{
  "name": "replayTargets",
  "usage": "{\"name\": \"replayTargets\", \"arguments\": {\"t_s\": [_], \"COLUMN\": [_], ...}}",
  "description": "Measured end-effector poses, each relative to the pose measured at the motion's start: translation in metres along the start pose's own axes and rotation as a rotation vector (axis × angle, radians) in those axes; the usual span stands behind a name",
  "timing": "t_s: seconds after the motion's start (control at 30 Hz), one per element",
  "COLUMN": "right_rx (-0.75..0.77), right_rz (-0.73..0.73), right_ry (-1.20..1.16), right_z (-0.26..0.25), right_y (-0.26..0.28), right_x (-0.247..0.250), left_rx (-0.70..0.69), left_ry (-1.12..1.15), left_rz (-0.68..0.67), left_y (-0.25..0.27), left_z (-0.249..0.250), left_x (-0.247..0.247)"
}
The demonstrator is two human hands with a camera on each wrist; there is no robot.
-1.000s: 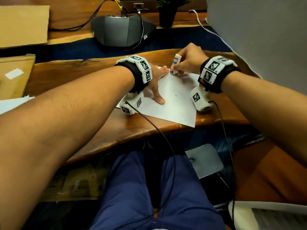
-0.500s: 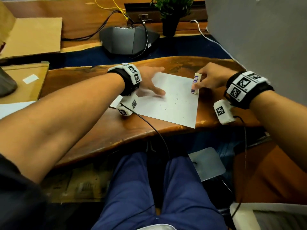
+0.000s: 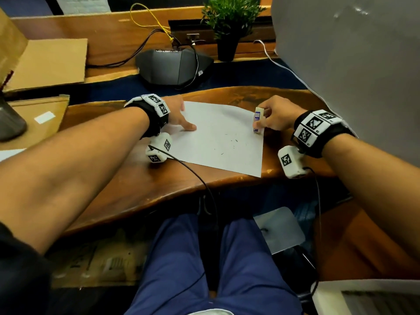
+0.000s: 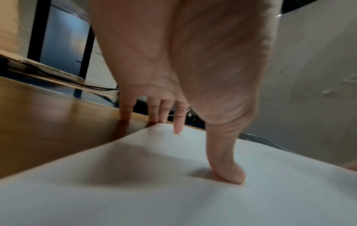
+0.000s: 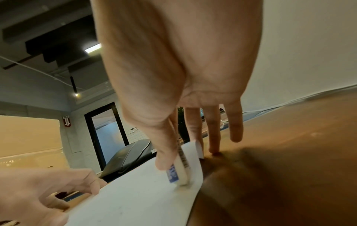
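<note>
The wooden bench point(image 3: 127, 192) shows bare wood to the left of the one sheet of paper point(image 3: 216, 142), and the sheet's near right corner lies close to the bench's front edge. A grey panel point(image 3: 341, 64) stands near on the right. The left hand point(image 3: 177, 114) holds nothing; its fingers are straight and its thumb presses on the sheet. The right hand point(image 3: 276, 117) pinches the one eraser point(image 3: 258, 120) between thumb and fingers. The eraser stands upright at the sheet's right edge, lower end touching the paper.

White paper point(image 3: 216, 133), dark specks toward its 5 o'clock. White eraser point(image 3: 258, 120), blue-purple printed sleeve. Glossy brown wood surface point(image 3: 147, 185). Green plant point(image 3: 229, 17) at 12 o'clock. Navy trousers point(image 3: 181, 258) at 6 o'clock.
</note>
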State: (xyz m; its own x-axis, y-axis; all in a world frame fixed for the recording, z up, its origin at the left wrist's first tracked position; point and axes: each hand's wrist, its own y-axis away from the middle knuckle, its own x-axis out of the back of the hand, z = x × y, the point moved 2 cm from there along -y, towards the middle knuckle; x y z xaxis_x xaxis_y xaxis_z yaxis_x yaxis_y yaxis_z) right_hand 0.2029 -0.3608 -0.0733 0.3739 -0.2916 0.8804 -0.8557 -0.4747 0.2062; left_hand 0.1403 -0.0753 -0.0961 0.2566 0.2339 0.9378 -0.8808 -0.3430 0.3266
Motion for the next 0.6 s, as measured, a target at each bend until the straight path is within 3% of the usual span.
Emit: {"name": "replayTargets", "arguments": {"t_s": [0.27,0.43,0.6], "right_rx": [-0.044,0.083,0.176], "right_rz": [0.305,0.461,0.604], "right_ry": [-0.273,-0.419,-0.521], "right_z": [0.003,0.007,0.016], "right_y": [-0.002,0.008,0.023], "right_x": [0.006,0.029,0.05], "left_rx": [0.1,0.118,-0.104], "left_ry": [0.064,0.592,0.979], "left_rz": [0.144,0.233,0.371], "left_y": [0.003,-0.005,0.006], "left_z": [0.002,-0.014,-0.013], "left_x": [-0.003,0.006,0.027]}}
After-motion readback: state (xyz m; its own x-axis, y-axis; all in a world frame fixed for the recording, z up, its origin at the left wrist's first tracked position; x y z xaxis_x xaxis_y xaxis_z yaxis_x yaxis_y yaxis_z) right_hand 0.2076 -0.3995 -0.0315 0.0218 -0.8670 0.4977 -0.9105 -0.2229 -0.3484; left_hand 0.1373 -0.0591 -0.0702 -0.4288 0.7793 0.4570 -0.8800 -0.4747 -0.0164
